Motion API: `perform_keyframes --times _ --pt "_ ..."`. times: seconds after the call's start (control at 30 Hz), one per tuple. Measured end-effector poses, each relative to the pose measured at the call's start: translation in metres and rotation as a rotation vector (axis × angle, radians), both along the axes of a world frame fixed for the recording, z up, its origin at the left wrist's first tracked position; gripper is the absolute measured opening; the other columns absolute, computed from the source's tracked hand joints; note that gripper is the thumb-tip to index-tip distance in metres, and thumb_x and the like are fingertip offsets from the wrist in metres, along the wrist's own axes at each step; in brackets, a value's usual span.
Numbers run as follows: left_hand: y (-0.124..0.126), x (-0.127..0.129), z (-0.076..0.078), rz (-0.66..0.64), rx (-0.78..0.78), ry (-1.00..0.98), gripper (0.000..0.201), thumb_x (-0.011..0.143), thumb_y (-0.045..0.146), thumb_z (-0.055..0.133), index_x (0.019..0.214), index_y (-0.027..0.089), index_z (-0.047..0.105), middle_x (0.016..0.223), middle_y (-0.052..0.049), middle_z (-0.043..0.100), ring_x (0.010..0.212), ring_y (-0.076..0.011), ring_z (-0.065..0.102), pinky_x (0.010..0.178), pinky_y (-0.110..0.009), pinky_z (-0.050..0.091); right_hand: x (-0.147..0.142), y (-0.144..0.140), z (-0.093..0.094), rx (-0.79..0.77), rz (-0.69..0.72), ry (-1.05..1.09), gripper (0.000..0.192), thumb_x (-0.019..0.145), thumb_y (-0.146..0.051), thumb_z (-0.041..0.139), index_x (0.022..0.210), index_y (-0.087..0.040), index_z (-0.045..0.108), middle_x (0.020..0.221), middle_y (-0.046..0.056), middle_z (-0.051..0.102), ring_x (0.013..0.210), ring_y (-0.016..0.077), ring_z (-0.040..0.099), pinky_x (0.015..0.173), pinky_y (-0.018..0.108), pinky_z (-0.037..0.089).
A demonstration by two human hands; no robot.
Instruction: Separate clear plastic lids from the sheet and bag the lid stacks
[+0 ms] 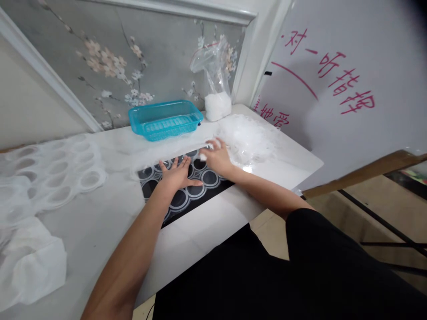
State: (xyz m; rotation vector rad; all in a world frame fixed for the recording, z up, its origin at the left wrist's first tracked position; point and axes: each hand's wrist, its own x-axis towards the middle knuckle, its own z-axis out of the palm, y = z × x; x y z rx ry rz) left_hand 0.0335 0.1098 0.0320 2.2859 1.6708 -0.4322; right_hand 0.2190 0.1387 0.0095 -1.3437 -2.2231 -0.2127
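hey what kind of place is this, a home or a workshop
Probably a room at home used for hand piecework: floral grey wallpaper, a white table holding a blue plastic basket, and a whiteboard with red handwriting.

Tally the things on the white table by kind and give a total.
Blue plastic basket: 1
Clear bag of white pieces: 1
Black tray with round wells: 1
Clear ring sheets: 2
White cloth: 1
Total: 6
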Motion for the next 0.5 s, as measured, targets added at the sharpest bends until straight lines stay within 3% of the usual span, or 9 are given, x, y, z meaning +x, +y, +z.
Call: perform_keyframes --times 0.07,0.1,0.2,0.3,0.4,0.5 --pt "0.0 -0.002 0.002 -0.002 -0.012 -0.026 0.107 0.072 0.081 0.04 0.151 0.023 -0.003 0.158 -0.002 -0.004 0.146 -0.0363 -0.003 0.103 -0.076 -0.004 0.01 0.018 0.013 0.034 -0.216 0.205 0.022 0.093 -0.023 0.049 0.093 -0.018 0.07 0.094 0.009 0.07 0.115 0.0282 0.05 0.107 0.051 0.026" --pt "0.001 -0.003 0.004 -0.009 -0.008 -0.041 0.108 0.07 0.081 0.043 0.152 0.024 0.0 0.158 -0.003 -0.001 0.145 -0.0379 0.0 0.104 -0.076 -0.002 0.016 0.022 0.017 0.03 -0.252 0.3 0.023 0.093 -0.026 0.049 0.091 -0.016 0.07 0.097 0.01 0.07 0.112 0.0278 0.052 0.103 0.049 0.031" --pt "0.0 0.002 0.01 -0.028 0.053 -0.088 0.105 0.068 0.082 0.047 0.15 0.023 0.02 0.157 -0.008 0.018 0.142 -0.042 0.016 0.107 -0.073 0.008 0.028 0.014 0.01 -0.116 -0.068 0.43 0.021 0.091 -0.028 0.053 0.085 -0.016 0.07 0.095 0.008 0.07 0.099 0.0231 0.058 0.09 0.037 0.043" --pt "0.001 0.019 0.012 -0.035 0.171 -0.146 0.091 0.078 0.079 0.032 0.148 0.021 0.027 0.153 -0.01 0.032 0.14 -0.0375 0.024 0.112 -0.063 0.013 0.033 -0.007 -0.011 -0.338 0.07 0.454 0.021 0.089 -0.031 0.056 0.081 -0.017 0.069 0.08 0.004 0.07 0.081 0.0186 0.061 0.078 0.03 0.046" --pt "0.007 0.038 0.005 -0.089 0.195 -0.185 0.083 0.084 0.074 0.027 0.149 0.023 0.023 0.156 -0.005 0.024 0.144 -0.0302 0.016 0.116 -0.054 0.01 0.035 -0.018 -0.026 -0.43 0.032 0.5 0.026 0.09 -0.037 0.053 0.081 -0.017 0.068 0.074 0.003 0.067 0.072 0.0164 0.061 0.07 0.027 0.044" --pt "0.016 0.048 -0.005 -0.097 0.104 -0.163 0.092 0.078 0.077 0.038 0.15 0.024 0.017 0.158 -0.005 0.015 0.146 -0.0307 0.01 0.115 -0.057 0.01 0.036 -0.017 -0.028 -0.444 0.007 0.496 0.03 0.09 -0.041 0.052 0.08 -0.017 0.068 0.072 0.003 0.066 0.07 0.0159 0.059 0.068 0.026 0.043"
